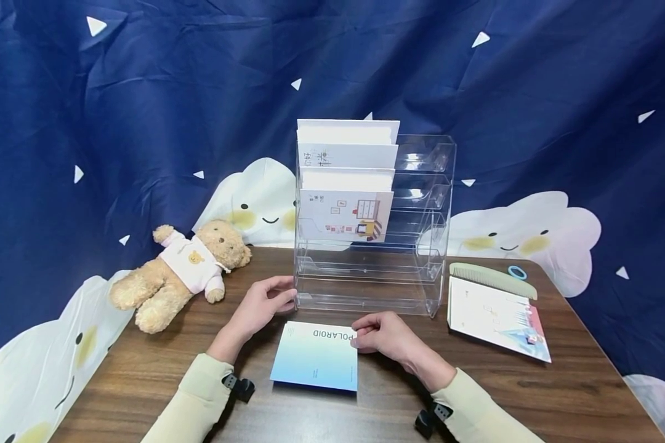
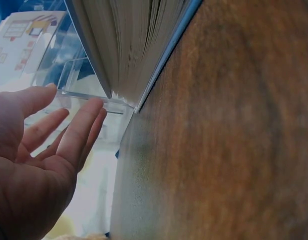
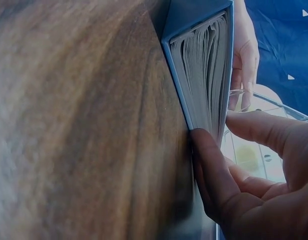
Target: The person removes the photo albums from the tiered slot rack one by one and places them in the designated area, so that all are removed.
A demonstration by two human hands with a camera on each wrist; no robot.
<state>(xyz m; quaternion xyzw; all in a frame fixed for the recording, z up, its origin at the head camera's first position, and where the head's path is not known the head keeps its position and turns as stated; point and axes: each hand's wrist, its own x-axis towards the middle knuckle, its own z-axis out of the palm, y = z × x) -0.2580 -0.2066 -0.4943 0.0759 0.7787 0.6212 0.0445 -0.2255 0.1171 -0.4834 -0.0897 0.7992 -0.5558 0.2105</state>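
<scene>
A light-blue photo album point(image 1: 316, 357) marked POLAROID lies in front of the clear acrylic rack point(image 1: 366, 304), its thick pages showing in both wrist views. My right hand point(image 1: 390, 341) pinches the album's right edge near the far corner; in the right wrist view the thumb is on one cover and the fingers point(image 3: 214, 165) are on the other. At the rack's lower left corner is my left hand point(image 1: 263, 304), its fingers point(image 2: 78, 130) loosely extended and holding nothing. Whether they touch the rack is hard to tell. Several white albums point(image 1: 346, 215) stand in the rack's upper left tiers.
A teddy bear point(image 1: 185, 264) in a pale top lies on the left of the wooden table point(image 1: 576, 394). Over on the right are a white illustrated album point(image 1: 493, 317), a green comb point(image 1: 493, 280) and a blue ring point(image 1: 517, 272). Behind hangs a blue curtain point(image 1: 199, 80).
</scene>
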